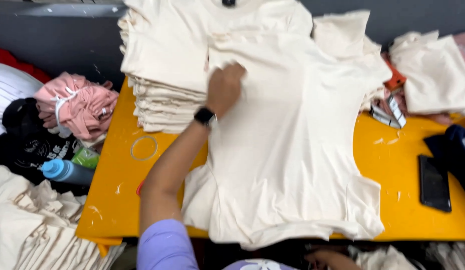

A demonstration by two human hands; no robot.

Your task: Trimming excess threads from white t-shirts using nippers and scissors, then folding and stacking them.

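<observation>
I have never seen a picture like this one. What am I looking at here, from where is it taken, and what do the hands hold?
One camera, worn on a person's head, looks down at a yellow table. The left hand, with a black wristwatch, presses a cream T-shirt spread flat; it grips nothing that I can see. The right hand is low at the table's near edge, mostly hidden. Beside the shirt stands a stack of folded cream shirts. A dark phone lies to the right, a blue bottle to the left.
</observation>
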